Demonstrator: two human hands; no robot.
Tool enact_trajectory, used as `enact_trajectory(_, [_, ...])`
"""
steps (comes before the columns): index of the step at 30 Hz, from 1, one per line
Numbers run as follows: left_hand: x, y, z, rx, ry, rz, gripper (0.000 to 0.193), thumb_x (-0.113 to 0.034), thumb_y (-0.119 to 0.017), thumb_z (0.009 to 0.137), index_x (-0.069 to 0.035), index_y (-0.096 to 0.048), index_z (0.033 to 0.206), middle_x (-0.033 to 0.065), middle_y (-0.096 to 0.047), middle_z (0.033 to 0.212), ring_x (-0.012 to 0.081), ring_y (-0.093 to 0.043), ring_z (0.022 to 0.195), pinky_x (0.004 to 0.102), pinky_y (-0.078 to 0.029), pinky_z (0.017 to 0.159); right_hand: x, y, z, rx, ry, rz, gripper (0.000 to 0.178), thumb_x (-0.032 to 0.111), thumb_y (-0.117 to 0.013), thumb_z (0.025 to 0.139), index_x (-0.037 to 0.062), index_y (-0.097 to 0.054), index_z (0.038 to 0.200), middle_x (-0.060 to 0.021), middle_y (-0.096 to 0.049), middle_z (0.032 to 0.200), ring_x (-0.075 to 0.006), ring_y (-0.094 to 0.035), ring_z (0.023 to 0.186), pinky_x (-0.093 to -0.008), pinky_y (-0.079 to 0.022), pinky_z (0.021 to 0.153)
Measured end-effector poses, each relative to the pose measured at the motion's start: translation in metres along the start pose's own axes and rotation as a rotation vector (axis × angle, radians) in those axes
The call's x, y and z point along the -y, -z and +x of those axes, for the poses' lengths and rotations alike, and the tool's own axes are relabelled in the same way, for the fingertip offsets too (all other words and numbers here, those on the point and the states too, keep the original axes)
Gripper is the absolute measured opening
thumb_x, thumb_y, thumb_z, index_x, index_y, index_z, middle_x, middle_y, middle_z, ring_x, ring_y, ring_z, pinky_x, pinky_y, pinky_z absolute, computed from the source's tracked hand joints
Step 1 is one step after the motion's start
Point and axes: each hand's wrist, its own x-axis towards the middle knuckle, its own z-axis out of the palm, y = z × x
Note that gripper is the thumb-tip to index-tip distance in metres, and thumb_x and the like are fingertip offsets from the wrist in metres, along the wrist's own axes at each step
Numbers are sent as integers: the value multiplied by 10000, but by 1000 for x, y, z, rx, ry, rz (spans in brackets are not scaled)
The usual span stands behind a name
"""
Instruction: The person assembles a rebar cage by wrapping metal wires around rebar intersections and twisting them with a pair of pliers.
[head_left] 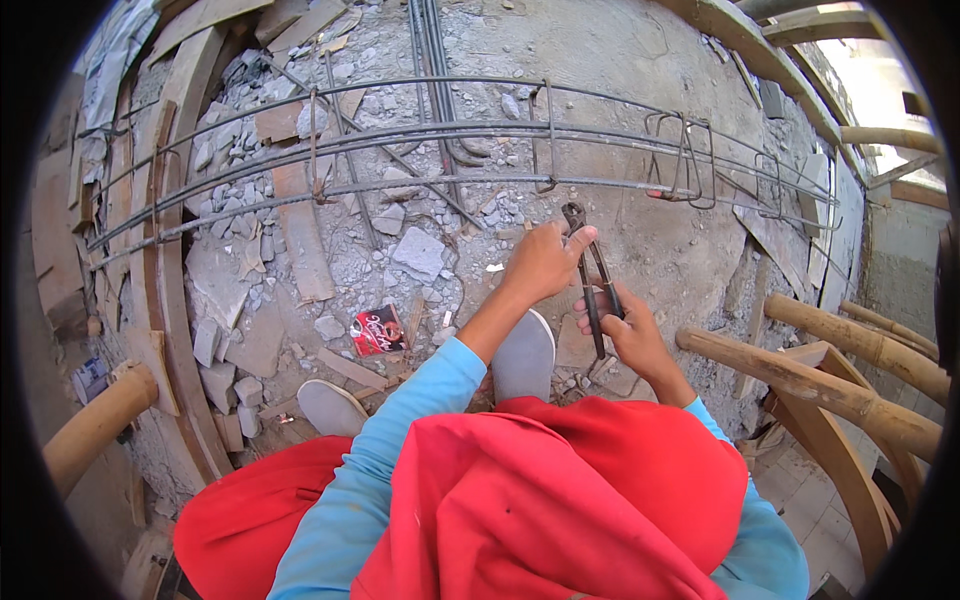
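Dark steel pincers [601, 262] point away from me between my two hands, their jaws uppermost and their long handles slightly apart. My right hand [636, 328] is closed round the handles near their lower ends. Just below the jaws, my left hand [543, 262] is closed with its thumb against the tool; its curled fingers are partly hidden, and any thin wire in them is too small to make out. Beyond the jaws, apart from both hands, a long rebar cage [430, 188] runs across the view, its bars joined by bent stirrups [549, 135].
Broken concrete [419, 254] and wood scraps cover the ground at left. A red packet [379, 330] lies left of my shoes [525, 357]. Several loose steel bars [432, 75] extend beyond the cage. Bamboo poles [810, 378] jut in at right, another [100, 425] at left.
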Motion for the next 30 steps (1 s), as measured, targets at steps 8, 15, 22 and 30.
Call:
enact_trajectory(8, [-29,26,-5,367,288,-766,504,-467,-457,1148,-25,-663,1019,-79,-378,550,64,-320,433,264,-267,448,-43,2,1,-380,422,-644,909,-148,-547,769,108,-433,1633,-184,-611,1400,-342,-621,1233,-452,-463,1095])
enact_trajectory(15, [-31,30,-12,549,328,-1119,495,-438,-397,1168,-65,-611,921,-94,-296,551,42,-231,415,247,-208,413,-53,15,3,-615,448,-908,796,-85,-582,846,249,-564,1568,-124,-625,1381,-344,-607,1184,-463,-433,1016])
enact_trajectory(22, [-57,30,-9,606,453,-1018,466,-386,-397,1172,-87,-568,859,-94,-288,548,48,-226,401,249,-192,398,-70,31,0,-677,518,-880,776,-88,-577,811,301,-659,1478,-117,-638,1404,-333,-606,1225,-471,-424,1032])
enact_trajectory(30, [-81,64,-1,975,164,-1550,499,-383,-322,1188,-64,-543,876,-72,-301,577,33,-201,406,244,-176,376,-72,60,10,-621,378,-798,572,-68,-612,762,157,-754,1267,-140,-710,1250,-362,-643,1144,-485,-494,977])
